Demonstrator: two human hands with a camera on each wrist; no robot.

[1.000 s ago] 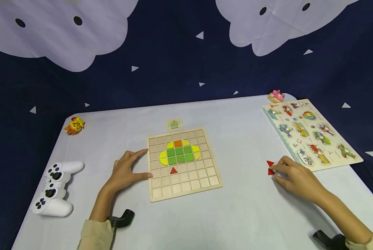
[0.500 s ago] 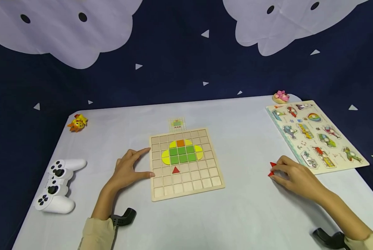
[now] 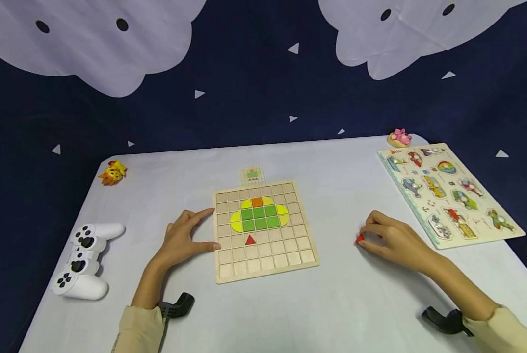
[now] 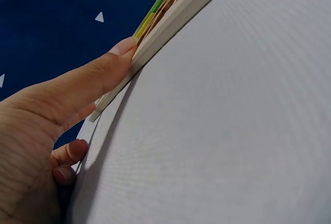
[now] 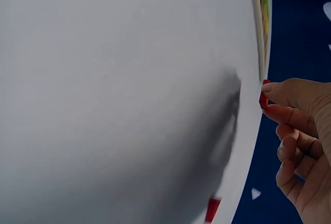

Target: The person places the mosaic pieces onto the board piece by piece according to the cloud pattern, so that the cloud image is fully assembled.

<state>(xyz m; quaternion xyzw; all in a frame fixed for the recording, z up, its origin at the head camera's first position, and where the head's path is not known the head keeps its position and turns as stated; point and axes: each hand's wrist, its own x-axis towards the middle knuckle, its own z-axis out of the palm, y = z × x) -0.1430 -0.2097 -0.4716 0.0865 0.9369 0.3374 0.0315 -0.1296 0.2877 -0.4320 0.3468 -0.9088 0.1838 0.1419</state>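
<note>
Pinched in the right hand's (image 3: pixel 393 240) grip, a small red piece (image 3: pixel 359 239) sits right of centre in the frame, flat, bright, mostly hidden by fingertips (image 5: pixel 274 87). Bare worktop (image 3: pixel 338 294) lies open between it and the wooden grid board (image 3: pixel 263 267). At the board's left edge, the left hand (image 3: pixel 181 240) rests with released, straight fingers touching the rim. One red triangle (image 3: pixel 250 239) lies below green squares (image 3: pixel 259 218). Farther right, a picture puzzle (image 3: pixel 449 193) reaches the worktop's edge.
</note>
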